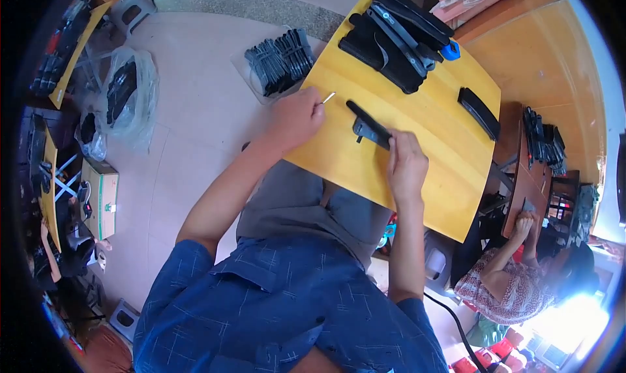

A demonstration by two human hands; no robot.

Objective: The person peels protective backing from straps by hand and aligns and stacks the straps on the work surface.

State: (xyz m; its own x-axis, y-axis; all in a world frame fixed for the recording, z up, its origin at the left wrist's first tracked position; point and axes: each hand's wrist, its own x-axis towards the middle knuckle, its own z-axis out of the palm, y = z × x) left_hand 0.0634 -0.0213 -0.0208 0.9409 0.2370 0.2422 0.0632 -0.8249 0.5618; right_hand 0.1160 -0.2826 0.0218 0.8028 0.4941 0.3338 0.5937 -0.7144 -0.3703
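Observation:
My left hand (300, 117) is closed round a small thin tool with a pale metal tip (329, 98), held over the near left edge of the yellow table (443, 203). To its right, my right hand (407, 161) pinches the lower end of a black strap-like piece (369, 121). A dark grey part (370, 135) with a small tab lies along that piece, and its far end points away from me. The two hands are apart, and the metal tip does not touch the black piece.
A pile of black pieces (398, 40) lies at the table's far end, with a blue object (450, 50) beside it. One black piece (479, 113) lies at the right edge. Bundled dark strips (279, 59) stand beyond the left edge. Another person (515, 275) sits at the lower right.

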